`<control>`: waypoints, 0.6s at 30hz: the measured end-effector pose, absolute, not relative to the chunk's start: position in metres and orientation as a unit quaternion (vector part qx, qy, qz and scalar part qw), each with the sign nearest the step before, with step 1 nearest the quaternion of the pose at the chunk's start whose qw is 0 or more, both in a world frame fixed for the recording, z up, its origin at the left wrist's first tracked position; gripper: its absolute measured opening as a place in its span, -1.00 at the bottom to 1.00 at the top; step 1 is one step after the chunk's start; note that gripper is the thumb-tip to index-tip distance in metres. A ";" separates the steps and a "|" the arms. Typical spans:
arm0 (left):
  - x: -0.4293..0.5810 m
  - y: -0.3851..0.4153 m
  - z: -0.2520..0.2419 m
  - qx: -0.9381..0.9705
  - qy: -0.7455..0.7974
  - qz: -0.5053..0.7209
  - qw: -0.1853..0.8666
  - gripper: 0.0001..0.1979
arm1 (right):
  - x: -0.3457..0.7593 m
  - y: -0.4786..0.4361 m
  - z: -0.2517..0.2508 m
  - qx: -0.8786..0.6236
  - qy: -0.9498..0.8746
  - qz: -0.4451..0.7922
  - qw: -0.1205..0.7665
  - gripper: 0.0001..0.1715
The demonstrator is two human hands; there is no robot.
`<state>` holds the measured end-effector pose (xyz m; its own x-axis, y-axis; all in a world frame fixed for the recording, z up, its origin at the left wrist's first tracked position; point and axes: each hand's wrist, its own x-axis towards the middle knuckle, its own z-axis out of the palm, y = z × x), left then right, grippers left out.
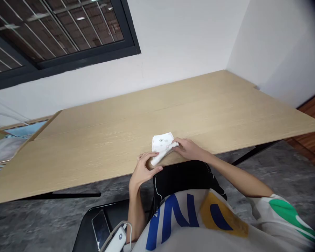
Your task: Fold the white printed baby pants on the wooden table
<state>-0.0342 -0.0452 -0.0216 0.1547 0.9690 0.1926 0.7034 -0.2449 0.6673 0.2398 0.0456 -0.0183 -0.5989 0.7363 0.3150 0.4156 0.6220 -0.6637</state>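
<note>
A white cloth with small printed diamond motifs lies near the front edge of the table. Its near side is rolled into a narrow tube that slants up to the right; the far part is flat. My right hand pinches the right end of the roll between thumb and fingers. Curved about the roll's left end is my left hand, its fingertips touching the cloth and its thumb apart, below the roll.
The light wood table runs wide to both sides, against a white wall and a barred window. Beside my left forearm, a black chair bears a phone and a white cabled device. Bedding shows at far left.
</note>
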 end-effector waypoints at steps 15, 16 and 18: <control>-0.004 0.009 -0.029 0.616 0.717 0.328 0.010 -0.55 | 0.190 0.075 -0.017 -0.544 -0.780 0.106 0.290 -0.58; 0.000 0.008 -0.028 0.623 0.710 0.328 -0.024 -0.58 | 0.188 0.073 -0.015 -0.520 -0.795 0.076 0.302 -0.54; 0.008 0.008 -0.028 0.660 0.672 0.331 -0.053 -0.56 | 0.186 0.069 -0.015 -0.432 -0.841 0.047 0.321 -0.45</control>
<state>0.0080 0.0078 -0.0278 -0.1230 0.8522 0.5085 0.9222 -0.0911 0.3757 0.1859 0.0694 -0.0147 -0.4201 0.7570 0.5005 0.6969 0.6224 -0.3563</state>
